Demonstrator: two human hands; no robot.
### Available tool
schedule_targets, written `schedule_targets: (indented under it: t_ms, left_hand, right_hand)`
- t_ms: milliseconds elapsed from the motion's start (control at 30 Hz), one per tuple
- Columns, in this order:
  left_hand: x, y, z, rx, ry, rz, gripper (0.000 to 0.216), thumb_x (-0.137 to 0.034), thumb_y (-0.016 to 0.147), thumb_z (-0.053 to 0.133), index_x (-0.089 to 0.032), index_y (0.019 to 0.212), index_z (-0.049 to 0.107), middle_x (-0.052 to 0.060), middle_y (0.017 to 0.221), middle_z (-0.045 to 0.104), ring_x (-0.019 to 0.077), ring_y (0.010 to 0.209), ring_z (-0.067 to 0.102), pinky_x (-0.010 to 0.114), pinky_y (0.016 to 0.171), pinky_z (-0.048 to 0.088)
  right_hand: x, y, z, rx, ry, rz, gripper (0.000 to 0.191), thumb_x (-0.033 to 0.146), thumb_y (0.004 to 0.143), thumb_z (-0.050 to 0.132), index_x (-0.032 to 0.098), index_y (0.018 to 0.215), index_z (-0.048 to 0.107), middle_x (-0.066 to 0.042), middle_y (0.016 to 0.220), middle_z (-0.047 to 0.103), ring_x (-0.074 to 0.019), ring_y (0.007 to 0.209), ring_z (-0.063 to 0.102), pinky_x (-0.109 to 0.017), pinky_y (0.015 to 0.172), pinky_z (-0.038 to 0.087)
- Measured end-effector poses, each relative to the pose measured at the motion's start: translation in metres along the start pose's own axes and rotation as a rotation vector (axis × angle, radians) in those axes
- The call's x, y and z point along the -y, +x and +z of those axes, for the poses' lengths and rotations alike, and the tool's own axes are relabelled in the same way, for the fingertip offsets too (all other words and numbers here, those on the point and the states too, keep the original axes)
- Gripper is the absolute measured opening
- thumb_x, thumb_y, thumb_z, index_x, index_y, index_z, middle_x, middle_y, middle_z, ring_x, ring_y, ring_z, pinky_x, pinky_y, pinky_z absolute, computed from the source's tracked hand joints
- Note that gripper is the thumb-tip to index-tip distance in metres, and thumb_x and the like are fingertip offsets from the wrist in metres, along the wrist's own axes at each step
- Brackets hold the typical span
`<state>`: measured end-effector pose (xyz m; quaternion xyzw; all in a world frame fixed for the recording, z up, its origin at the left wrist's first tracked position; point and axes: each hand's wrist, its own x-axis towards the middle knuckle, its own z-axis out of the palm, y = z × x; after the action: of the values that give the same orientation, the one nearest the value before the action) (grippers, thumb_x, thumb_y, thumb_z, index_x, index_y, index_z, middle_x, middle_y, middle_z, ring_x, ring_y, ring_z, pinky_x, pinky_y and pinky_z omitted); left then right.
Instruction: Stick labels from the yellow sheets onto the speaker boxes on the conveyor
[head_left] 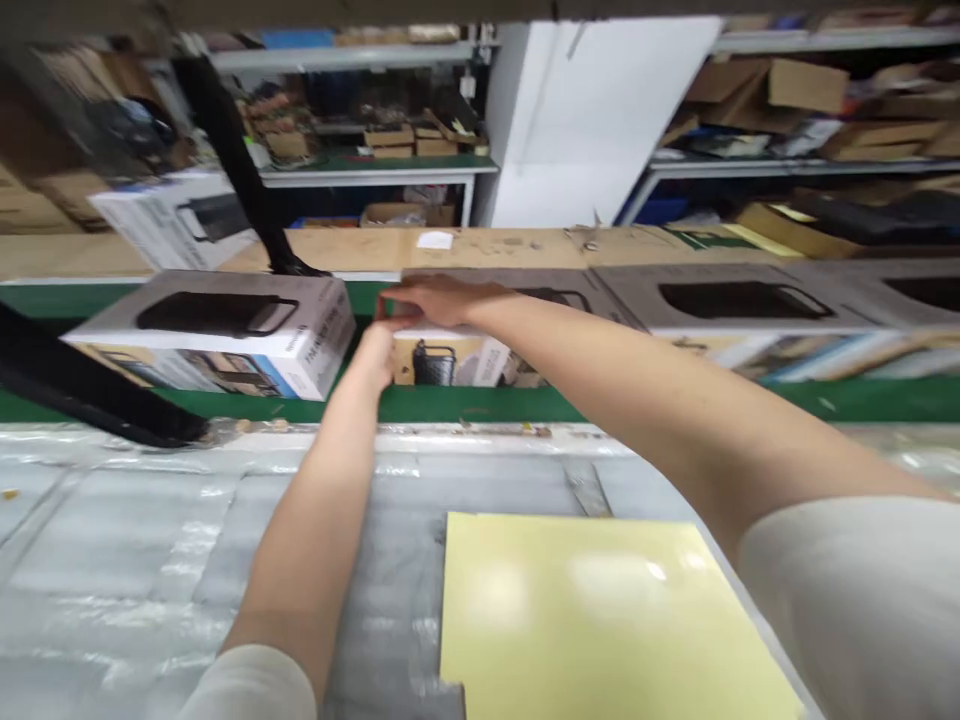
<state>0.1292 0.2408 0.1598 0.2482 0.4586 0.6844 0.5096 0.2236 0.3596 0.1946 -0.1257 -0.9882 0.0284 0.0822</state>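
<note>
Both arms reach forward to the left end of a printed cardboard box (469, 362), which lies on a green conveyor belt (480, 404). My left hand (381, 348) is closed at the box's near left corner, some fingers hidden behind its end. Over the top left edge bends my right hand (442, 300), fingers curled down and close to the left fingertips. The right forearm covers part of the box's top. Another printed box (232, 325), showing a dark handled product, sits just left of my hands with a narrow gap between.
More printed boxes (735, 300) line the belt to the right. One box (180, 215) stands tilted behind the belt. Black posts (232, 160) rise at the left. Nearer me, a yellow sheet (592, 610) lies on a plastic-covered table (142, 540). Cluttered shelves (375, 175) stand behind.
</note>
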Motion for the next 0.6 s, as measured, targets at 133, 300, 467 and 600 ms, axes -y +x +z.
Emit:
schedule_targets:
  t_ms: [133, 300, 467, 600]
  left_hand:
    - [-0.001, 0.006, -0.001, 0.071, 0.091, 0.062, 0.051, -0.011, 0.060, 0.066, -0.019, 0.110, 0.069, -0.001, 0.083, 0.076, 0.0251, 0.095, 0.074, 0.034, 0.088, 0.058]
    - [-0.010, 0.005, -0.004, -0.082, 0.310, 0.102, 0.031, -0.015, 0.064, 0.068, -0.015, 0.095, 0.070, 0.001, 0.087, 0.075, 0.0276, 0.100, 0.069, 0.044, 0.098, 0.054]
    - [-0.033, -0.031, 0.025, -0.365, 1.042, 0.491, 0.036, -0.015, 0.063, 0.079, -0.014, 0.098, 0.071, 0.008, 0.114, 0.070, 0.0353, 0.123, 0.058, 0.050, 0.115, 0.040]
    - [-0.011, -0.098, 0.081, 0.221, 1.187, 0.627, 0.018, -0.017, 0.082, 0.072, -0.018, 0.100, 0.072, 0.006, 0.103, 0.072, 0.0270, 0.099, 0.066, 0.041, 0.096, 0.050]
  right_hand:
    - [0.013, -0.108, 0.009, -0.176, 0.167, 0.177, 0.058, -0.001, 0.089, 0.044, 0.019, 0.139, 0.066, -0.008, 0.151, 0.061, -0.0270, 0.143, 0.052, -0.045, 0.118, 0.042]
    - [0.079, -0.289, -0.001, -0.210, 0.223, 0.351, 0.033, 0.017, 0.101, 0.047, 0.019, 0.116, 0.076, -0.015, 0.140, 0.067, -0.0302, 0.133, 0.060, -0.051, 0.109, 0.051]
    - [0.137, -0.391, 0.007, -0.167, 0.374, 0.498, 0.023, 0.029, 0.104, 0.056, 0.022, 0.106, 0.078, -0.010, 0.103, 0.074, -0.0252, 0.101, 0.071, -0.040, 0.088, 0.060]
    - [0.141, -0.404, 0.022, -0.161, 0.450, 0.486, 0.027, 0.030, 0.105, 0.052, 0.023, 0.108, 0.078, -0.011, 0.107, 0.072, -0.0247, 0.101, 0.069, -0.039, 0.089, 0.058]
